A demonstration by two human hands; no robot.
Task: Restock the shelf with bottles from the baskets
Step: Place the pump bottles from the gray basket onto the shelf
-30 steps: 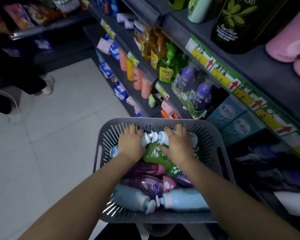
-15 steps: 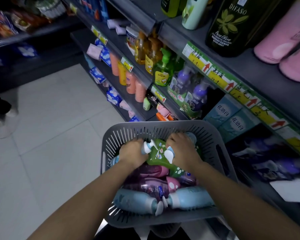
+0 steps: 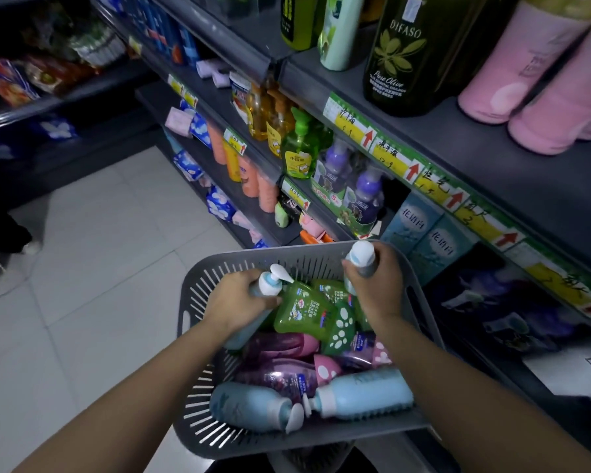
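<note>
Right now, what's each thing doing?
Left hand, gripping the pump bottle.
Pump bottle, tilted, base down in basket.
Right hand, gripping the capped bottle.
Capped bottle, upright at far rim.
Green bottle, lying in basket.
Basket, holding bottles on their sides.

White floor tiles (image 3: pixel 93 268) fill the left side. Yellow price labels (image 3: pixel 393 158) with red arrows run in a row at upper right, two pale blue boxes (image 3: pixel 420 223) just below them. Blue-and-white soft packets (image 3: pixel 219 206) lie further along, snack bags (image 3: pixel 7 83) at far left
</note>
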